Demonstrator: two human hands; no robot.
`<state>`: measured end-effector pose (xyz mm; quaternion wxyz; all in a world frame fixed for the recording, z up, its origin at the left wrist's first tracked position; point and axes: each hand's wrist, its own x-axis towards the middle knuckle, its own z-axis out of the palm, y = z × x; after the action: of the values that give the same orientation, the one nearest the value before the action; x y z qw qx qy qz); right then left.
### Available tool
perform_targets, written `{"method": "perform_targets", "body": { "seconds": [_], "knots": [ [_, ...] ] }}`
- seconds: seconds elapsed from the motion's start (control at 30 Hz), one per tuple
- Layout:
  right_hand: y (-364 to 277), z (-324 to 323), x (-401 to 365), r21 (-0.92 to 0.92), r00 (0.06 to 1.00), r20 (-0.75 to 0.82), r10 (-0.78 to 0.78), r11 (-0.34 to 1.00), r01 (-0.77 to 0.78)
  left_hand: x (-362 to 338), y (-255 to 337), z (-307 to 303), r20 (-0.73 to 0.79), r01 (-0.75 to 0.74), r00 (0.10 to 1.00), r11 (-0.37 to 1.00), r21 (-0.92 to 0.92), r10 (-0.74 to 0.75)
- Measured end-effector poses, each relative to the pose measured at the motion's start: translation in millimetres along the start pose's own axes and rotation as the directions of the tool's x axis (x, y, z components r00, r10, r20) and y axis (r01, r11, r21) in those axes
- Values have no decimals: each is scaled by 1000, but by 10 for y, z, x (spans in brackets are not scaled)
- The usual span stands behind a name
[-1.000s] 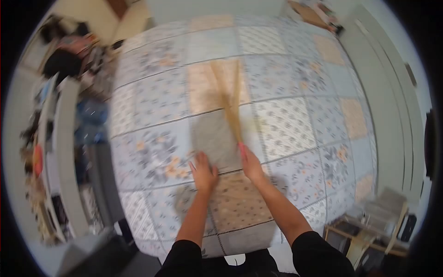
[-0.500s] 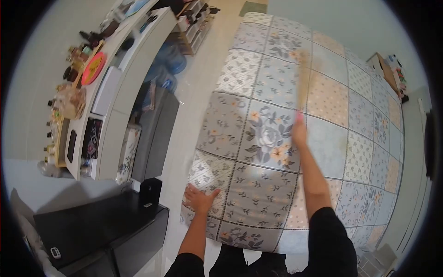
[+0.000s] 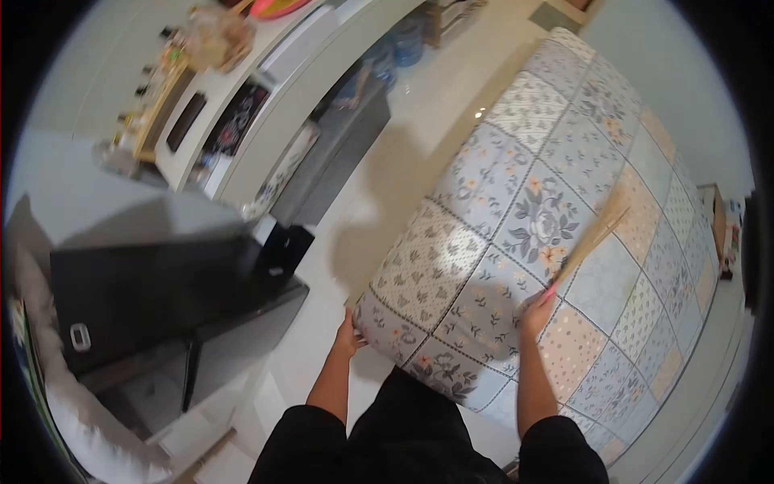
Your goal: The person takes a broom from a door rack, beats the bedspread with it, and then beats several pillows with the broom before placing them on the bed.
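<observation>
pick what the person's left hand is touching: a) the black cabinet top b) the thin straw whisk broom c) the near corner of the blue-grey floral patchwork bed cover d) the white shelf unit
C: the left hand is pressed against the near corner of the blue-grey floral patchwork bed cover, while the right hand holds the thin straw whisk broom.
</observation>
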<state>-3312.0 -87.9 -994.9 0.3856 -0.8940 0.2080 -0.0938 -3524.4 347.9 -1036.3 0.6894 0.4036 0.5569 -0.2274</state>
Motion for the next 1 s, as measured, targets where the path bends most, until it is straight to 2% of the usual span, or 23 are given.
{"method": "perform_targets", "body": {
  "seconds": [0.03, 0.13, 0.17, 0.2, 0.23, 0.27, 0.3, 0.33, 0.37, 0.43, 0.47, 0.5, 0.53, 0.57, 0.63, 0.67, 0.73, 0.8, 0.87, 0.9, 0.93, 0.97, 1.0],
  "knots": [
    [-21, 158, -379, -52, 993, 64, -101, 993, 104, -85, -111, -24, 9, 90, 996, 954, -285, -91],
    [-592, 330, -1445, 70, 801, 542, -256, 963, 261, 28, -495, -33, 20, 44, 999, 894, -446, -39],
    [-708, 310, -1628, 99, 698, 641, -319, 936, 337, -79, -571, -65, 21, 55, 998, 894, -444, -51],
    [-772, 269, -1670, 104, 696, 636, -334, 930, 351, -120, -541, -37, 25, 101, 995, 948, -303, -98],
    [-835, 208, -1748, 116, 615, 744, -260, 957, 265, -205, -507, -47, 14, 140, 990, 977, -158, -140],
    [-888, 139, -1858, 112, 511, 839, -186, 979, 173, -370, -488, -95, 9, 127, 992, 978, -168, -128],
    [-939, 99, -1936, 127, 505, 839, -203, 975, 180, -550, -462, -168, 31, 74, 997, 995, 69, -76],
    [-983, 99, -1938, 110, 633, 751, -190, 980, 163, -690, -369, -218, 67, 5, 997, 952, 306, -26],
    [-1023, 137, -1886, 98, 752, 637, -172, 985, 142, -729, -355, -311, 71, -20, 997, 951, 309, -2],
    [-1032, 273, -1835, 82, 926, 364, -98, 994, 73, -729, -476, -619, 208, -313, 950, 706, 635, 235],
    [-987, 330, -1900, 70, 975, 218, -41, 997, 26, -857, -439, -723, 213, -316, 949, 700, 640, 233],
    [-951, 445, -2001, 67, 998, 68, 15, 998, -20, -1002, -372, -822, 221, -327, 944, 595, 734, 246],
    [-885, 683, -2192, 27, 972, 217, 89, 995, -97, -1068, -258, -936, 231, -332, 938, 476, 815, 259],
    [-1064, 844, -2396, 30, 973, 212, 96, 994, -105, -1036, -169, -1102, 234, -332, 938, 467, 820, 257],
    [-1511, 1091, -2836, 138, 857, 493, -150, 986, 93, -872, -73, -1447, 293, -308, 948, 134, 942, 123],
    [-1724, 1206, -2758, 152, 865, 473, -168, 983, 108, -678, 205, -1469, 307, -325, 941, 122, 938, 145],
    [-1959, 1064, -3061, 58, 650, 754, -101, 994, 88, -666, 452, -1713, 104, -168, 974, -335, 927, -200],
    [-1603, 1170, -3126, 130, 842, 444, -306, 952, 278, -728, 1098, -1582, 136, -176, 983, -410, 895, -124],
    [-1300, 1151, -2949, 56, 976, 128, -175, 984, 169, -640, 1671, -1385, 332, -295, 918, -184, 937, 217],
    [-1201, 1072, -2792, 111, 995, 31, 97, 989, -99, -751, 2014, -1159, 337, -360, 868, -4, 933, 365],
    [-1137, 980, -2616, 70, 975, -54, 216, 975, -212, -942, 2349, -938, 312, -446, 805, 169, 879, 505],
    [-1255, 883, -2493, 89, 945, -166, 282, 958, -271, -1049, 2645, -809, 328, -455, 796, 147, 878, 509],
    [-1295, 990, -2464, 164, 937, -72, 341, 931, -326, -1128, 2855, -699, 327, -540, 753, 252, 803, 572]
  ]
}}
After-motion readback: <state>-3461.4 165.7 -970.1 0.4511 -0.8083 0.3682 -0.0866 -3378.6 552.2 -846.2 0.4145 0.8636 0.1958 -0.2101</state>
